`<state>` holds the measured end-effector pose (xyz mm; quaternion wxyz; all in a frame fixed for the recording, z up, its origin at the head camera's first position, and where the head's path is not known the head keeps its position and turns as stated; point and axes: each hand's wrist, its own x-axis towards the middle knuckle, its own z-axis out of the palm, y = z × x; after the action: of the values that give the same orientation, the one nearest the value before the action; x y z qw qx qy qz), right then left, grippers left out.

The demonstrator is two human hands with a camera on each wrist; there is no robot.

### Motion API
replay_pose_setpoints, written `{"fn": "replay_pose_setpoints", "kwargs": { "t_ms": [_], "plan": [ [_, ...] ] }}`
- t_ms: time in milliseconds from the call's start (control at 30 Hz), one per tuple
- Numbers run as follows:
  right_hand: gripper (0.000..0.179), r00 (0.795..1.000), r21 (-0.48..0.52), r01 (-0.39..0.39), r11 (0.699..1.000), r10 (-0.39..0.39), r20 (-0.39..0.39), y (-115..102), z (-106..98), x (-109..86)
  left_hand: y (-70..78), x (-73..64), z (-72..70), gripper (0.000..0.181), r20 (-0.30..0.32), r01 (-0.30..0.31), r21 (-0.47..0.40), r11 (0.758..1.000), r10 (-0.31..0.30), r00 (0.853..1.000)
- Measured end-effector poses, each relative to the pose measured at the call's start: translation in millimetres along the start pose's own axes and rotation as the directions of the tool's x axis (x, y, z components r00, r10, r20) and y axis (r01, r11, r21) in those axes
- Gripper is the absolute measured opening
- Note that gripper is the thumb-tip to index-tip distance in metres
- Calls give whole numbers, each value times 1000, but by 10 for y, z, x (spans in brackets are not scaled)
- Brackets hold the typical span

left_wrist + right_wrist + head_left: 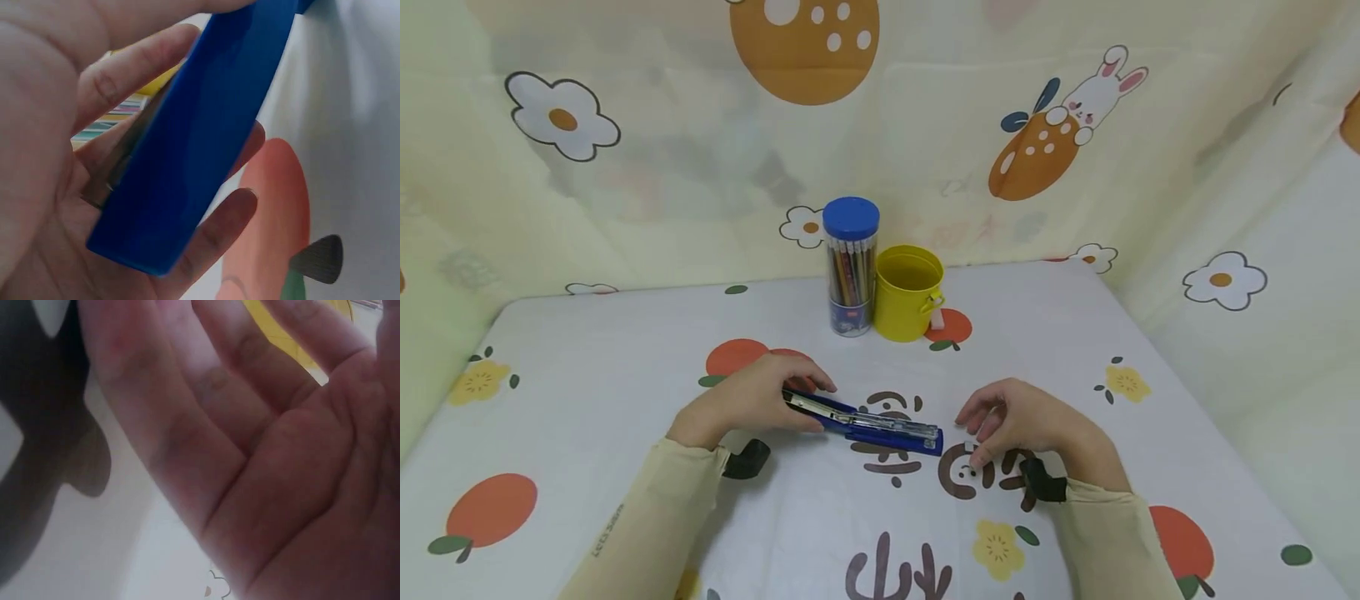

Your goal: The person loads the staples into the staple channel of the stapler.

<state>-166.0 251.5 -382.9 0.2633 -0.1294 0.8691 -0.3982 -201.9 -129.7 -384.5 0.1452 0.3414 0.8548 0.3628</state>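
A blue stapler lies slanted in front of me, its long metal channel facing up. My left hand grips its left end; in the left wrist view, the stapler's smooth blue body runs between thumb and fingers. My right hand is just right of the stapler's far end, apart from it, with fingers loosely bent and thumb and forefinger spread. A small pale silvery piece shows beside the right thumb; I cannot tell whether the hand touches it. The right wrist view shows the palm and bent fingers.
At the back of the table stand a clear tube of pencils with a blue lid and a yellow bucket beside it. A small pale pink block is by the bucket. A printed cloth hangs behind the table.
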Motion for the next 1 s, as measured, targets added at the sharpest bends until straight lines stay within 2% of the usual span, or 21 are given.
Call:
{"fn": "replay_pose_setpoints", "kwargs": {
  "t_ms": [300,533,767,1000],
  "plan": [
    [42,1000,-33,14,999,-14,13,-17,31,35,-35,-31,-11,41,4,39,3,999,-39,999],
    [37,1000,-49,-14,999,14,4,-2,30,2,-44,-15,4,35,-1,14,10,1000,-14,1000],
    [30,1000,-37,-10,999,10,-5,22,40,-11,-66,-26,-11,32,6,33,-9,999,-33,999],
    [24,999,-56,-29,998,27,-29,7,76,-10,-70,-24,-6,31,8,22,-1,1000,-22,1000]
  ]
}}
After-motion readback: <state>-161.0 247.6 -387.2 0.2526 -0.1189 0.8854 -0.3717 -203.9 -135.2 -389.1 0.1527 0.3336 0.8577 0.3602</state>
